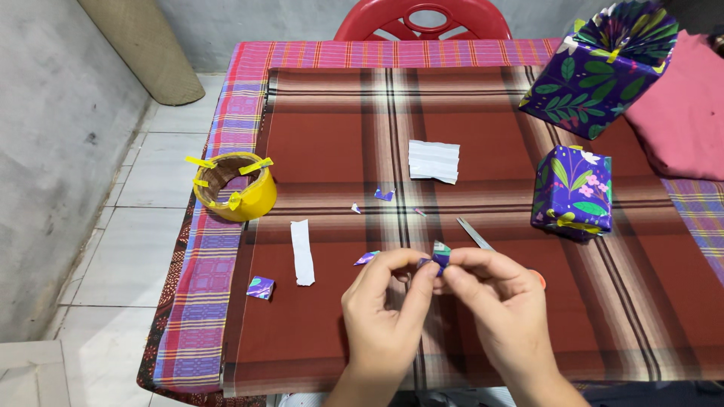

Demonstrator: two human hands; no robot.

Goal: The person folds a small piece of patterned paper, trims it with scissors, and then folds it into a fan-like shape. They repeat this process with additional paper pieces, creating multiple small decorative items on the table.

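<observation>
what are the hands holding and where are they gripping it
A small folded piece of purple patterned wrapping paper, pinched at its lower edges between the fingertips of the left hand and the right hand, above the table.

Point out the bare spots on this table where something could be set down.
Bare cloth: between the yellow tape roll and the white paper piece; also right of the right hand, below the small wrapped box. Crowded: around both hands, with scraps, white strip and scissors.

A home: clothed table [317, 120], plastic chair [422, 19], tiled floor [143, 249].
</observation>
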